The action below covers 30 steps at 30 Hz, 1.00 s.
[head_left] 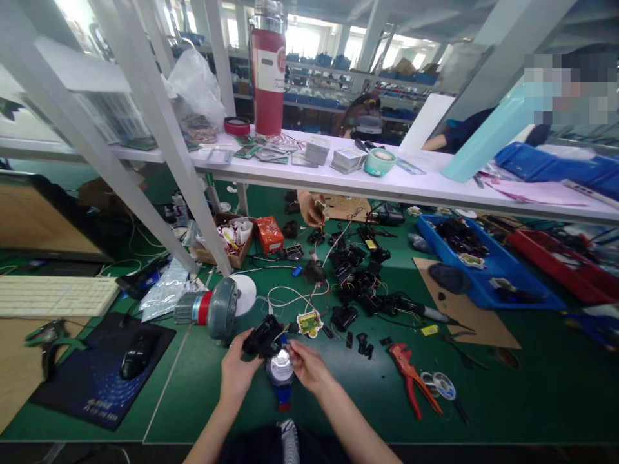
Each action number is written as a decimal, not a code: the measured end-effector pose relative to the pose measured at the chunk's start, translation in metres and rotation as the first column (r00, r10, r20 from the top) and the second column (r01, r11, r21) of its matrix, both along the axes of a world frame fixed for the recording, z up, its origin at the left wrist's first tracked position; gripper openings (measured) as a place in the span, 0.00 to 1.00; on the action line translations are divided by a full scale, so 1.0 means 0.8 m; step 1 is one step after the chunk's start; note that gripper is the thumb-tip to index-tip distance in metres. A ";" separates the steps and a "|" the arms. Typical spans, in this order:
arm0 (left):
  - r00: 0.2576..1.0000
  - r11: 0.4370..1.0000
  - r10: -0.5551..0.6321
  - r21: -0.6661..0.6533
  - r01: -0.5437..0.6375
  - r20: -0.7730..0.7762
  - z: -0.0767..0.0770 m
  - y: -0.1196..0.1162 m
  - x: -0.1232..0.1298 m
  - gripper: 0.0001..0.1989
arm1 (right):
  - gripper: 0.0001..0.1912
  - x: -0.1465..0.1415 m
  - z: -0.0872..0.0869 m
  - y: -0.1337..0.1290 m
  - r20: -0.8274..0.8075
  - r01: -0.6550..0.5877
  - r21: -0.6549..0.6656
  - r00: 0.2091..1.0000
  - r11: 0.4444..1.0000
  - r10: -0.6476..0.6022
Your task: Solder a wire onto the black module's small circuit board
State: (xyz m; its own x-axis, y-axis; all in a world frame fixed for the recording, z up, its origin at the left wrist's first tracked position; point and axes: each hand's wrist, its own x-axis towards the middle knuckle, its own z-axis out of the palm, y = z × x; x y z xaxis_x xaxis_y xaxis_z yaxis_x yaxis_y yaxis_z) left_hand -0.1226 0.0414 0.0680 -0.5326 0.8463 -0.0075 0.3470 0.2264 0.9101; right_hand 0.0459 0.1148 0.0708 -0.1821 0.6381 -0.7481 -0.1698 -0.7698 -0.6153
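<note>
My left hand point(238, 365) is closed around a black plastic housing point(264, 336) with thin wires coming out of its right side. Close beside it, my right hand point(309, 366) has its thumb and fingers pinched together near those wires; what they hold is too small to make out. Just beyond my right fingers lies a green circuit board point(309, 323) in a pale scalloped case. Between and below my hands is a round silver-faced device point(281, 366) with blue parts above and below it. A white cable point(290, 290) curls across the mat behind the board.
A grey blower-like tool point(220, 310) stands left of my hands. Right are red-handled pliers point(411, 377) and a solder spool point(443, 386). Several black housings point(355, 277) lie ahead, near another person's hand point(309, 207). A blue bin point(522, 293) stands right; a white shelf point(300, 177) crosses above.
</note>
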 end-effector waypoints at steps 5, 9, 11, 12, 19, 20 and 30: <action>0.999 1.000 0.016 -0.010 -0.016 0.040 0.006 -0.004 -0.006 0.26 | 0.11 0.031 0.017 0.008 0.357 -0.295 0.427 0.923 0.855 0.140; 1.000 1.000 -0.012 0.022 0.012 0.010 0.017 0.006 -0.003 0.25 | 0.29 0.022 0.025 0.050 0.496 -0.532 0.616 0.835 0.581 0.238; 0.991 0.994 -0.075 0.073 0.083 -0.106 0.028 0.019 -0.004 0.23 | 0.27 0.014 0.024 0.072 0.533 -0.626 0.627 0.779 0.465 0.330; 0.977 0.986 -0.118 0.098 0.136 -0.177 0.035 0.027 -0.005 0.21 | 0.24 0.012 0.023 0.082 0.546 -0.662 0.624 0.750 0.415 0.374; 0.852 0.888 -0.377 0.120 0.444 -0.363 0.085 0.102 0.003 0.24 | 0.08 0.034 0.022 0.120 0.541 -0.759 0.585 0.627 0.285 0.560; 0.835 0.876 -0.401 0.111 0.470 -0.377 0.090 0.111 0.006 0.25 | 0.09 0.039 0.023 0.120 0.539 -0.759 0.581 0.630 0.296 0.559; 0.702 0.790 -0.526 0.029 0.612 -0.480 0.106 0.140 0.035 0.28 | 0.15 0.065 0.003 0.110 0.598 -0.706 0.589 0.708 0.392 0.376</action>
